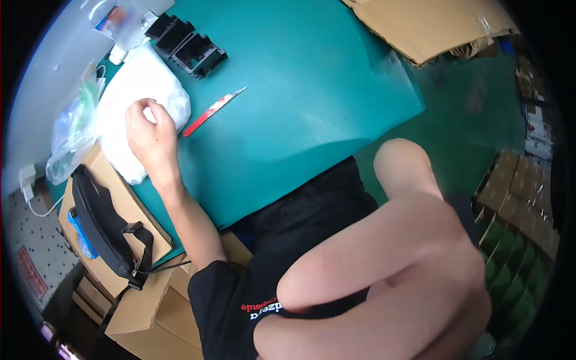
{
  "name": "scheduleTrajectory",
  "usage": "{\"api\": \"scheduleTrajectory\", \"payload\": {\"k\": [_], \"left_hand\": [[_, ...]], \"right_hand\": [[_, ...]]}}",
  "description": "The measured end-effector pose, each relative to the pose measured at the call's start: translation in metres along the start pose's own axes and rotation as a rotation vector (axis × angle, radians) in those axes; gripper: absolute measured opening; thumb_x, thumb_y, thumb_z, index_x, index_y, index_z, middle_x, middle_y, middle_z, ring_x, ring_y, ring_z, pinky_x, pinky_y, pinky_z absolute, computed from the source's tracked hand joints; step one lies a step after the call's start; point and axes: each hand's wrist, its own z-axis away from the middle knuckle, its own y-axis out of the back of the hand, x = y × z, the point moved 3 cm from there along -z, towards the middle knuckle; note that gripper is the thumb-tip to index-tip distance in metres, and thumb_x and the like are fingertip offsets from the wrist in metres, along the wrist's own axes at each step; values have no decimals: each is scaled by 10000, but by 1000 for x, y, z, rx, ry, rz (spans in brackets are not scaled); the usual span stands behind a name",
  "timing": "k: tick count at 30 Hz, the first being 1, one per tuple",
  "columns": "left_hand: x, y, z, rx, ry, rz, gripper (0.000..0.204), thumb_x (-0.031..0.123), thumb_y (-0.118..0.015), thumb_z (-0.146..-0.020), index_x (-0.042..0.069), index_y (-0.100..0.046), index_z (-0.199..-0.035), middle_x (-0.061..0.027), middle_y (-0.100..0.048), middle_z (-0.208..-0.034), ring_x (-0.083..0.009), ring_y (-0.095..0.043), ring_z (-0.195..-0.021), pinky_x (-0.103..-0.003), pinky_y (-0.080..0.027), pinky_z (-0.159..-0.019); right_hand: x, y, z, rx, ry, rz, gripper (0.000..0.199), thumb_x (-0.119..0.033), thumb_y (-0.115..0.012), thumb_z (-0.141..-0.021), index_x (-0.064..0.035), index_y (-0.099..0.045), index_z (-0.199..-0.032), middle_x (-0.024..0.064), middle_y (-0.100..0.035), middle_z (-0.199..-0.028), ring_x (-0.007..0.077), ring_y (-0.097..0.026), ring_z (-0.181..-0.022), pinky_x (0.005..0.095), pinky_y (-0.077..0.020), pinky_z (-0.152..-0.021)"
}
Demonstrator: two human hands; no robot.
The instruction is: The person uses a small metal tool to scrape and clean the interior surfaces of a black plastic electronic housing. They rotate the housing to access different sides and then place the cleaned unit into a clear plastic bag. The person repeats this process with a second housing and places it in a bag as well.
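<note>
Gripping the white plastic bag (141, 102) at the green counter's (300, 108) left edge, the left hand (150, 135) had fingers closed; right hand (390, 270) loomed blurred, fingers' state unclear. Opening the bag likely needed both hands.

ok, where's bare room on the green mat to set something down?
Most of the green mat is bare: the wide stretch right of the red knife, out to the cardboard and down to the near edge. Crowded at far left: the left hand on the white bag, with black trays behind. The right hand blocks the lower right.
</note>
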Motion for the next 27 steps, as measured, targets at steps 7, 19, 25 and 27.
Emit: {"api": "scheduleTrajectory", "payload": {"k": [7, 19, 25, 27], "left_hand": [[-19, -28, 8, 233, -321, -252, 215, 84, -587, -944, -64, -670, -1076, -293, -662, -1053, -458, -646, -1010, -519, -509, -938], [-26, -19, -3, -90, 96, -329, 299, 249, -548, -979, 27, -711, -1096, -187, -722, -1078, -357, -669, -1061, -541, -474, -971], [-25, -19, -1, -90, 77, -341, 251, 207, -580, -904, -3, -713, -930, -231, -714, -920, -362, -691, -908, -487, -499, -898], [-26, -27, 0, -6, 39, -324, 212, 189, -599, -882, 8, -709, -888, -208, -706, -895, -361, -685, -892, -477, -502, -891]], "right_hand": [[9, 0, -8, -132, 51, 25, 227, 38, -627, -701, -10, -677, -917, 116, -678, -849, 287, -682, -747, 383, -561, -668], [228, 1, 52, 106, -527, 121, 194, 123, -482, -922, 26, -648, -946, 71, -655, -804, 133, -635, -748, 277, -513, -699], [261, 4, 98, 169, -589, 175, 175, 89, -486, -974, 24, -648, -950, 54, -667, -842, 113, -630, -781, 261, -519, -717], [259, 3, 104, 181, -591, 192, 181, 93, -481, -972, 24, -648, -961, 60, -673, -857, 117, -646, -800, 263, -530, -732]]}}
